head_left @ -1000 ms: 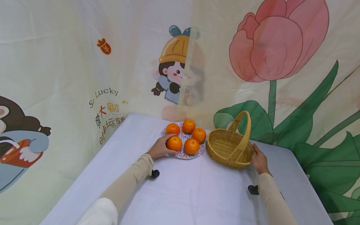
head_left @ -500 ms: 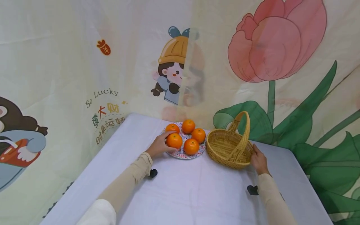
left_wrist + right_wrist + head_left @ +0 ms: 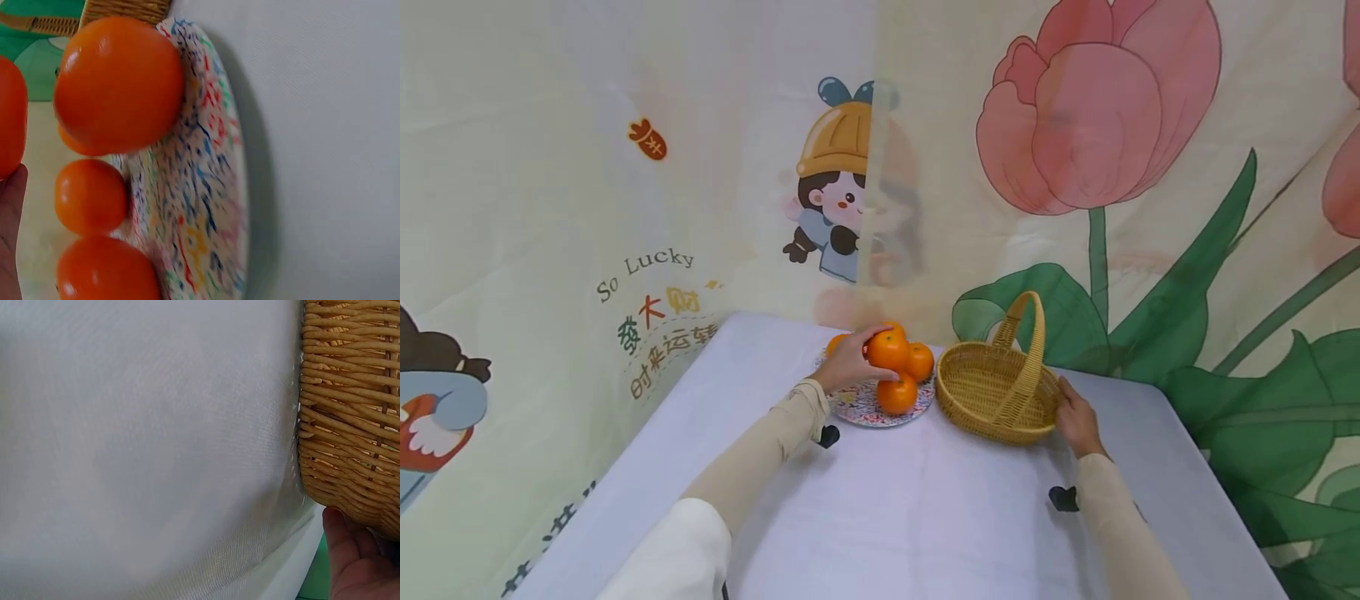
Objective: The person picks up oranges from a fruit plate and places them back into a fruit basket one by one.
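My left hand [image 3: 850, 364] grips an orange [image 3: 887, 350] raised above the patterned plate [image 3: 853, 410]. In the left wrist view, that orange [image 3: 11, 119] is cut off at the left edge, above a bit of the hand [image 3: 11, 225]. Several oranges lie on the plate, including a front one [image 3: 897, 395] and one to the right [image 3: 921, 362]; the hand and raised fruit partly cover others. To the plate's right stands a wicker basket [image 3: 977, 423] with an arched handle, no fruit visible inside. My right hand [image 3: 1078, 419] holds its right side; fingers [image 3: 340, 540] touch the woven wall.
A white cloth covers the table [image 3: 880, 508]. Behind it hangs a printed curtain [image 3: 737, 167] with a tulip and cartoon figures. The basket stands close to the plate, near the table's back edge. A black round-ended piece shows by each wrist.
My left hand has lifted the orange from the plate's left side and carried it up and rightward over the others. The right hand keeps its place on the basket. The head view has shifted slightly.
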Demonstrator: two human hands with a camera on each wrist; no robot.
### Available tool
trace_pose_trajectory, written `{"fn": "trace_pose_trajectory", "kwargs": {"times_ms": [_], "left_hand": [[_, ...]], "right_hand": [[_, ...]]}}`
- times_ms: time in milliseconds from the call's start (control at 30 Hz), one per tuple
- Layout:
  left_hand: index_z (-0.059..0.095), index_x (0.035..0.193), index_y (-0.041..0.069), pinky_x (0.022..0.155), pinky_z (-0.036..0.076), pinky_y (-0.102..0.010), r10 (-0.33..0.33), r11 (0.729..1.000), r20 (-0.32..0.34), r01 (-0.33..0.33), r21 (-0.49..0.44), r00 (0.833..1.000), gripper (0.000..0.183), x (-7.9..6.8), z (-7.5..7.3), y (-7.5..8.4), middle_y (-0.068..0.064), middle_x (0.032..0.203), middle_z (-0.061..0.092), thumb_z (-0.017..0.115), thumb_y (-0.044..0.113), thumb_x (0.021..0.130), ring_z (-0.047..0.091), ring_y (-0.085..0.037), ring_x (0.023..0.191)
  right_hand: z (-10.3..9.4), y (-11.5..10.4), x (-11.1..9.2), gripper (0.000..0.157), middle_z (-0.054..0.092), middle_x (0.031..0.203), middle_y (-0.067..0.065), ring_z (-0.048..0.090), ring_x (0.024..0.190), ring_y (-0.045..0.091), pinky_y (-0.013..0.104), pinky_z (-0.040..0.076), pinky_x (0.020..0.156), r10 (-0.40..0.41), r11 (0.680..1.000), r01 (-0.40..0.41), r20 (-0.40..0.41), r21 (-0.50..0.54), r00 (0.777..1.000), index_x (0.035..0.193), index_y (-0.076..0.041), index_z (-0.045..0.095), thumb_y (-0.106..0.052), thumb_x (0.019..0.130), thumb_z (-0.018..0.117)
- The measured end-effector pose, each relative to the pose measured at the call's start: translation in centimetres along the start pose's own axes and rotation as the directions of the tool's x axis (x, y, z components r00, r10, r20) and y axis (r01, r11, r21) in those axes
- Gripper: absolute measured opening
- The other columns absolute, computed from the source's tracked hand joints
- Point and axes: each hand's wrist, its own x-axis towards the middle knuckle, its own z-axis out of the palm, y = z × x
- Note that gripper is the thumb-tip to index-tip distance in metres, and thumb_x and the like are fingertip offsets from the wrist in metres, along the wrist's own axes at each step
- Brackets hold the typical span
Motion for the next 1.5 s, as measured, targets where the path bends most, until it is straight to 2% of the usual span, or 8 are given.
{"fn": "trace_pose_trajectory", "kwargs": {"times_ms": [100, 200, 333, 533, 700, 933, 1100, 1500], "left_hand": [[0.046, 0.145, 0.024, 0.098, 0.047, -0.043, -0.023, 1.0, 0.042, 0.024, -0.014, 0.999, 0.088, 1.1, 0.6, 0.7, 0.004, 0.137, 0.051, 0.087, 0.045, 0.07, 0.055, -0.02, 0.115], [0.046, 0.144, 0.027, 0.097, 0.047, -0.044, -0.039, 0.999, 0.063, 0.041, -0.032, 0.997, 0.086, 1.9, 1.1, 1.5, 0.004, 0.136, 0.052, 0.086, 0.046, 0.07, 0.055, -0.02, 0.115], [0.045, 0.144, 0.025, 0.095, 0.049, -0.045, -0.025, 0.999, 0.078, 0.029, -0.044, 0.997, 0.086, 3.2, 1.9, 2.5, 0.003, 0.135, 0.053, 0.086, 0.045, 0.071, 0.055, -0.021, 0.114], [0.044, 0.145, 0.019, 0.097, 0.047, -0.043, 0.029, 0.998, 0.141, -0.022, -0.051, 0.99, 0.088, 4.5, 3.4, 3.7, 0.002, 0.137, 0.052, 0.085, 0.044, 0.072, 0.054, -0.02, 0.116], [0.045, 0.144, 0.018, 0.096, 0.048, -0.042, 0.057, 0.997, 0.168, -0.048, -0.06, 0.984, 0.087, 4.9, 4.7, 4.2, 0.0, 0.136, 0.053, 0.086, 0.041, 0.071, 0.055, -0.02, 0.114], [0.047, 0.142, 0.02, 0.092, 0.05, -0.037, 0.105, 0.994, 0.191, -0.097, -0.055, 0.976, 0.086, 5.8, 6.8, 4.2, 0.001, 0.132, 0.055, 0.087, 0.043, 0.07, 0.057, -0.017, 0.11], [0.048, 0.142, 0.016, 0.09, 0.051, -0.037, 0.125, 0.992, 0.201, -0.115, -0.059, 0.971, 0.087, 6.1, 7.8, 4.5, 0.0, 0.129, 0.056, 0.087, 0.044, 0.069, 0.057, -0.017, 0.109], [0.049, 0.141, 0.018, 0.087, 0.052, -0.035, 0.126, 0.992, 0.263, -0.124, -0.024, 0.956, 0.089, 6.7, 10.6, 4.5, -0.002, 0.13, 0.056, 0.087, 0.05, 0.067, 0.057, -0.018, 0.106]], "right_hand": [[0.1, -0.1, -0.3, 0.051, 0.012, 0.16, 0.016, 0.011, 0.145, 0.04, 0.054, 0.016, 0.115, -0.006, 1.0, 0.006, 0.007, -0.001, 1.0, 0.156, -0.013, 0.01, -0.026, 0.106, 0.014], [0.2, -0.3, -0.6, 0.051, 0.012, 0.16, 0.015, 0.017, 0.144, 0.038, 0.053, 0.025, 0.112, -0.007, 1.0, 0.007, 0.022, 0.012, 1.0, 0.156, -0.014, 0.009, -0.026, 0.106, 0.014], [0.3, -0.5, -1.0, 0.051, 0.011, 0.161, 0.012, 0.024, 0.141, 0.034, 0.05, 0.031, 0.104, -0.001, 0.999, 0.0, 0.022, 0.05, 1.0, 0.156, -0.018, 0.009, -0.027, 0.106, 0.015], [0.6, -1.1, -1.7, 0.05, 0.011, 0.161, 0.011, 0.011, 0.146, 0.034, 0.05, 0.018, 0.115, -0.006, 0.998, 0.005, 0.009, 0.068, 1.0, 0.156, -0.017, 0.01, -0.024, 0.107, 0.017], [1.2, -1.5, -2.5, 0.05, 0.012, 0.161, 0.01, 0.01, 0.147, 0.033, 0.049, 0.012, 0.117, -0.02, 0.997, 0.02, 0.011, 0.068, 1.0, 0.156, -0.016, 0.011, -0.021, 0.107, 0.018], [2.2, -2.0, -3.5, 0.05, 0.015, 0.161, 0.008, 0.014, 0.146, 0.032, 0.047, 0.013, 0.117, -0.027, 0.997, 0.027, -0.002, 0.07, 1.0, 0.156, -0.014, 0.015, -0.021, 0.108, 0.021], [3.1, -2.7, -3.8, 0.049, 0.017, 0.161, 0.007, 0.014, 0.147, 0.029, 0.045, 0.013, 0.118, -0.024, 0.995, 0.024, -0.003, 0.094, 1.0, 0.156, -0.014, 0.017, -0.021, 0.108, 0.022], [4.3, -3.2, -4.9, 0.049, 0.021, 0.16, 0.006, 0.017, 0.146, 0.028, 0.044, 0.015, 0.118, -0.019, 0.993, 0.02, -0.01, 0.114, 1.0, 0.156, -0.016, 0.02, -0.021, 0.107, 0.025]]}}
